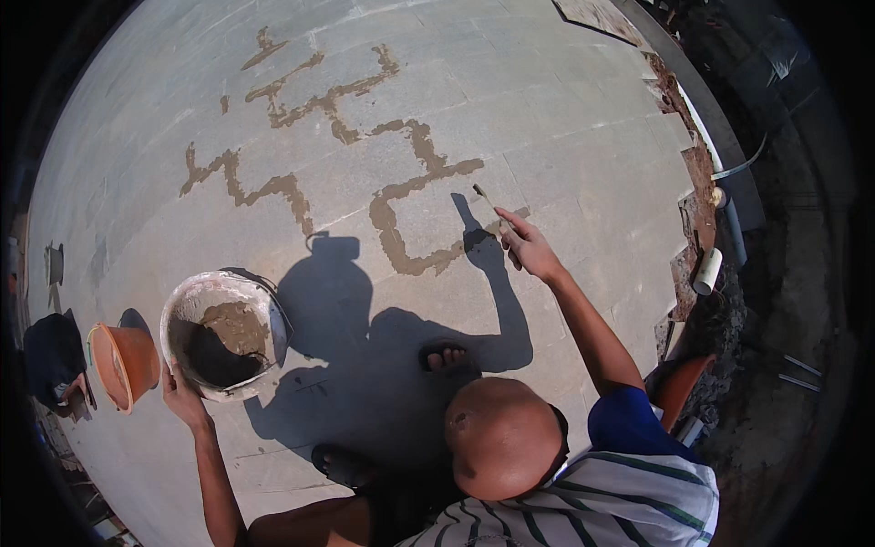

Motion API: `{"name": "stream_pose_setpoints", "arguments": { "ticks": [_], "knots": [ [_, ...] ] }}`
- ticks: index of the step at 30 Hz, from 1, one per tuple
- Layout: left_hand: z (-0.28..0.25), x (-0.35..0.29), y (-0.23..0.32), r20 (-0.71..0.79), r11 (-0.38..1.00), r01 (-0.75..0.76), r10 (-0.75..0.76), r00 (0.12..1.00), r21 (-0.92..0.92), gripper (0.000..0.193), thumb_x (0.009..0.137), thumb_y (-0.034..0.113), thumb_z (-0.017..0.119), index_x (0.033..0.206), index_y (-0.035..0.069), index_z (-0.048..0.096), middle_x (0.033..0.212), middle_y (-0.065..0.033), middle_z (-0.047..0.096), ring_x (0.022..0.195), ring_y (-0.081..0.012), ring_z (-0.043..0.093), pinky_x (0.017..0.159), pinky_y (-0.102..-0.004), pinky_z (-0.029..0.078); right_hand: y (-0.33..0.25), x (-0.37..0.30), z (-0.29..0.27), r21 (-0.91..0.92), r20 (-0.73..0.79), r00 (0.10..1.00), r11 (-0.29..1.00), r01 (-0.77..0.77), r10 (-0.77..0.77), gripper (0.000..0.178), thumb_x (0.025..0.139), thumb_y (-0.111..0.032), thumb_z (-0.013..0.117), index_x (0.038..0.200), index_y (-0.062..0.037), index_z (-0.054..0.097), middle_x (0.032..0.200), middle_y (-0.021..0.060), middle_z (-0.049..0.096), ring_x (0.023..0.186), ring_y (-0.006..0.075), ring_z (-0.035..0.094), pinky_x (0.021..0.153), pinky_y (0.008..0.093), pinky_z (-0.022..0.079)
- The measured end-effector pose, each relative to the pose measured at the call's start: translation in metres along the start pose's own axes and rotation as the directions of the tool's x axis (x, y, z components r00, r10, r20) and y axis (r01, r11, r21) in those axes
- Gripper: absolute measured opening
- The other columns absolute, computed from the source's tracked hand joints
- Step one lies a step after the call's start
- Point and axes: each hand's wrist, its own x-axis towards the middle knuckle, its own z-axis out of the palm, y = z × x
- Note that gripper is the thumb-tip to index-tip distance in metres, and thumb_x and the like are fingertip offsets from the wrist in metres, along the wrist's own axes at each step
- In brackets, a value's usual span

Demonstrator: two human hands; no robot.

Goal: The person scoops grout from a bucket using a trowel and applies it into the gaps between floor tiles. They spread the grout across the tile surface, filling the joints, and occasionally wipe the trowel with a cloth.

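Observation:
A white, crusted bucket [278, 319] holding wet grey-brown mortar [239, 326] is on the paved floor at my left. My left hand [184, 399] grips its near left rim. In my right hand [529, 248] is a slim-handled tool [483, 194] with a dark end, pointing away from me and to the left. It shows almost edge-on, so its exact kind is unclear; its shadow is broader. The tool's end is over bare paving beside a smeared mortar line [415, 263], which follows the joints between slabs. My right fingers are closed round the handle.
More mortar-covered joints [319, 102] zigzag across the far paving [565, 164]. Left of the bucket are an orange bucket [138, 360] and a dark item [53, 360]. A broken floor edge [694, 196] runs down the right, with a white pipe [707, 272] there. My sandalled feet are close by.

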Motion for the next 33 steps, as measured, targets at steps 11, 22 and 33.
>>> {"name": "stream_pose_setpoints", "arguments": {
  "ticks": [11,22,33],
  "knots": [
    [0.001,0.005,0.001,-0.007,1.0,0.015,-0.015,1.0,0.021,0.045,0.095,0.03,0.053,0.128,-0.001,0.052,0.118,-0.0087,0.059,0.101,-0.017,0.055,0.086,-0.0287,0.044,0.019,0.041,-0.012,-0.579,-0.448,0.886,0.794,-0.185,-0.12,0.049,0.088,-0.014,0.047,0.136,-0.007,0.038,0.095,0.032,0.059,0.089,0.0455,0.06,0.076,0.05,0.049],
    [-0.014,0.021,-0.029,-0.028,0.999,0.023,-0.022,0.999,0.034,0.047,0.095,0.031,0.054,0.128,-0.003,0.052,0.123,-0.0104,0.056,0.109,-0.0189,0.054,0.092,-0.0294,0.043,0.022,0.11,0.039,-0.541,-0.57,0.816,0.79,-0.289,-0.092,0.062,0.083,-0.012,0.048,0.139,0.0038,0.026,0.093,0.0337,0.06,0.09,0.044,0.062,0.078,0.0469,0.051],
    [-0.03,0.023,-0.052,-0.051,0.994,0.104,-0.107,0.993,-0.043,0.05,0.096,0.03,0.052,0.132,-0.003,0.045,0.128,-0.011,0.053,0.113,-0.0197,0.052,0.095,-0.0309,0.041,-0.02,0.084,-0.03,-0.726,-0.309,0.944,0.67,-0.155,-0.117,0.042,0.084,-0.013,0.045,0.122,0.0046,0.045,0.095,0.0325,0.061,0.087,0.0463,0.061,0.078,0.0512,0.049]
  ]
}}
